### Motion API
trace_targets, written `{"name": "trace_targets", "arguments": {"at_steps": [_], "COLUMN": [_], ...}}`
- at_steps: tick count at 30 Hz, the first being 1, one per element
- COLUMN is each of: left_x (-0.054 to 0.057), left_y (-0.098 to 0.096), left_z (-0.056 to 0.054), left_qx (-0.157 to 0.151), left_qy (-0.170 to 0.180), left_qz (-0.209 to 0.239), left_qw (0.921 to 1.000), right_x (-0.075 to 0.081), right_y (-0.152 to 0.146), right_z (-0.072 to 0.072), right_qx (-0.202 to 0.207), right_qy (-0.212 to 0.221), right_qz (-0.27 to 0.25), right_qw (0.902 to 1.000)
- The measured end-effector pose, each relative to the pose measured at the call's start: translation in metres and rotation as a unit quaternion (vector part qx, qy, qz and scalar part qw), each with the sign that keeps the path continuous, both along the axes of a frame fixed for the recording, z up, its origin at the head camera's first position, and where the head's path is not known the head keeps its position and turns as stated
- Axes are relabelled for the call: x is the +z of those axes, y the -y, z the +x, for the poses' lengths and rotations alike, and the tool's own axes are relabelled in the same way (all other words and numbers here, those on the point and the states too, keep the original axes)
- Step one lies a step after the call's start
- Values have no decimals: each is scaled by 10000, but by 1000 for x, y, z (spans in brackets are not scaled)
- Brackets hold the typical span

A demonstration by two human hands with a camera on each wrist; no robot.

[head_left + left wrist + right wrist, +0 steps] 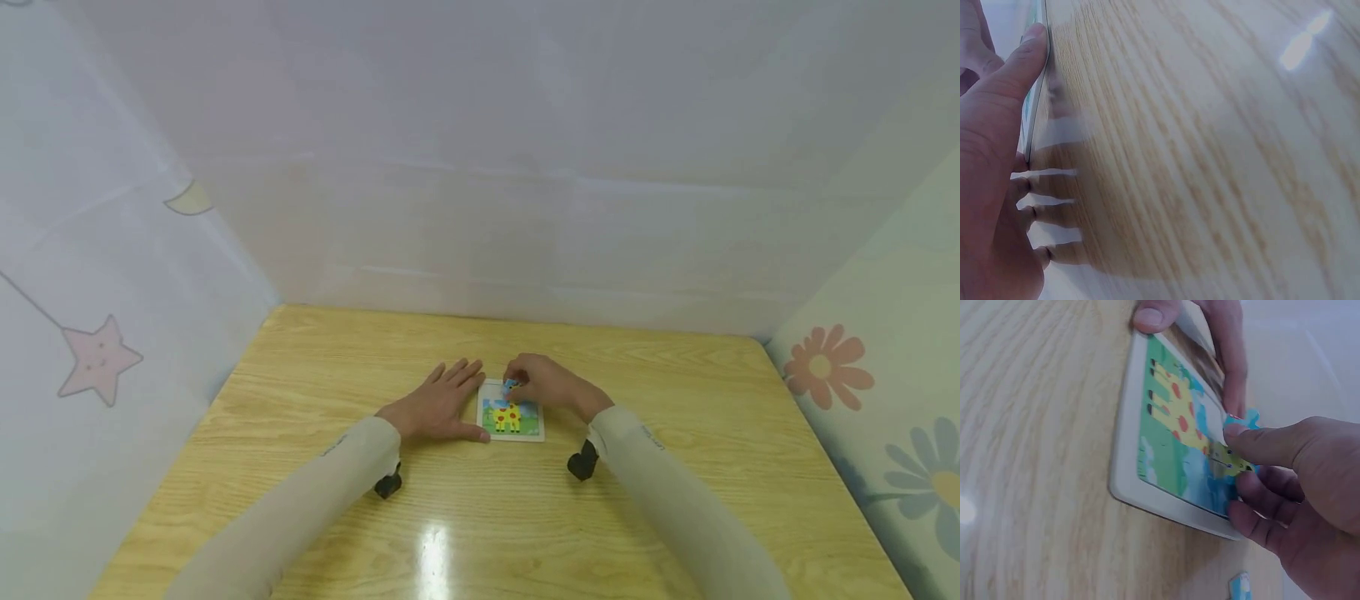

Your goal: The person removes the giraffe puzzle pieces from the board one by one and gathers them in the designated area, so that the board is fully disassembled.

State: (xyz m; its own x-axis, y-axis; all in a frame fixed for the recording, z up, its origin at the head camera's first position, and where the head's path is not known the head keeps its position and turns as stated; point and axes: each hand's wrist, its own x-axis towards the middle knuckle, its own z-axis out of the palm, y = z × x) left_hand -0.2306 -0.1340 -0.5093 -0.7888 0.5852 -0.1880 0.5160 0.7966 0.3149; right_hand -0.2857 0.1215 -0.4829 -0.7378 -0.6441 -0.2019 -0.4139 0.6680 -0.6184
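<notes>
Pinching a blue-and-yellow puzzle piece [1251,419] between thumb and curled fingers of the right hand [551,387], over the far middle of the puzzle board [1126,456]; reaching in from the board's right and screening its far right corner; tilting the piece against the flat picture, apparently, without showing whether its lower edge is touching; leaving the piece's long axis uncertain, with fingertips covering much of it; spreading the left hand [438,408] along the board's left side, fingers pointing beyond its far left corner and thumb resting on its near left corner, seemingly steadying it; pinching nothing there.

Turning, by judgement, on one relation: having the bare patch [491,391] at the board's far left, just beside the pinched piece and to its left; placing the right hand nearest the piece, with the left hand nearer the board's left rim; lining up knob and gap, probably, as the delicate part.

Showing a giraffe picture [507,418] across the board's near part, yellow with red spots on green; showing also a loose piece [1240,586] apart from the board, off its right side; bearing everything on a wood-grained surface [510,517], extending past the board all round.
</notes>
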Motion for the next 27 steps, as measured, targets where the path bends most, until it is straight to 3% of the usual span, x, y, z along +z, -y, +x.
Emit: {"name": "trace_targets", "arguments": {"at_steps": [6,11,17,23,27], "left_x": [-1,1,1,0,1], "left_y": [0,-1,0,1,1], "left_z": [0,1,1,1,1], "left_qx": [25,34,20,10,10], "left_qy": [13,37,-11,5,26], "left_qz": [-15,36,13,85,71], "left_qw": [10000,10000,10000,10000,10000], "right_x": [5,9,19,18,16], "right_y": [-11,-21,-47,-81,-97], "right_z": [-3,-4,-5,-10,-11], "right_qx": [87,-303,-798,-925,-954], "right_qy": [181,326,3,-387,-420], "right_qz": [-209,-397,-368,0,192], "right_qw": [9996,9982,9961,9950,9944]}}
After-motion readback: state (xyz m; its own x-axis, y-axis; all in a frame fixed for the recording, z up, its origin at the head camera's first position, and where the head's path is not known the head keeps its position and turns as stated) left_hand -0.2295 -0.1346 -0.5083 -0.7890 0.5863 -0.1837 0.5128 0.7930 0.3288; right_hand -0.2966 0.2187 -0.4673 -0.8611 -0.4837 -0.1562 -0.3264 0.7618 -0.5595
